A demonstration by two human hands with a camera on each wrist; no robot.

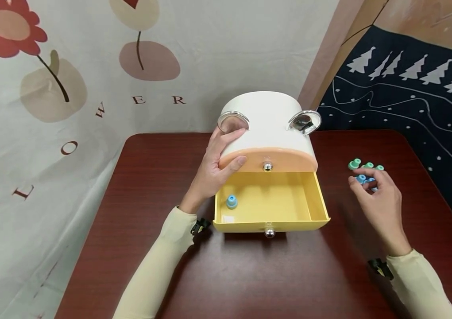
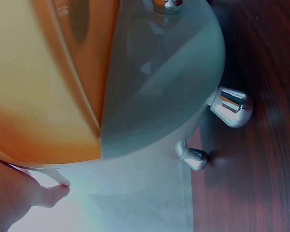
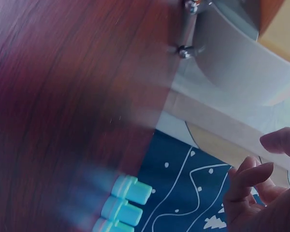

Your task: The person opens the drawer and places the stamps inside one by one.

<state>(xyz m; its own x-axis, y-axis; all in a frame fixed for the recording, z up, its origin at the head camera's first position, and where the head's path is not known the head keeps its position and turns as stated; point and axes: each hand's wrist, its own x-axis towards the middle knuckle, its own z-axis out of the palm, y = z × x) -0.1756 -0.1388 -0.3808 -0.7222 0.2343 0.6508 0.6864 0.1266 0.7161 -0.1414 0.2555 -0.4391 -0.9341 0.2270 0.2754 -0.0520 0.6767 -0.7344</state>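
Observation:
A small white drawer cabinet point(image 1: 265, 115) with an orange upper front stands on the table, its yellow lower drawer point(image 1: 289, 212) pulled out. Inside, near the left wall, sits a small blue stepped plastic piece point(image 1: 231, 202). My left hand point(image 1: 214, 170) rests against the cabinet's left side, fingers extended over its top and thumb across the orange front. At the right, my right hand point(image 1: 383, 199) hovers by several blue pieces point(image 1: 361, 178), partly hidden by its fingers. Thumb and bent fingers stand apart in the right wrist view. Just behind are green pieces point(image 1: 354, 164), which look teal point(image 3: 131, 190) there.
Two shiny silver ears point(image 1: 305, 122) stick up from the cabinet top. Silver knobs sit on the upper front point(image 1: 267, 166) and the drawer front point(image 1: 269, 232). Silver feet point(image 2: 232, 107) carry the cabinet. Printed cloths point(image 1: 417, 97) hang behind the dark red table point(image 1: 130, 199).

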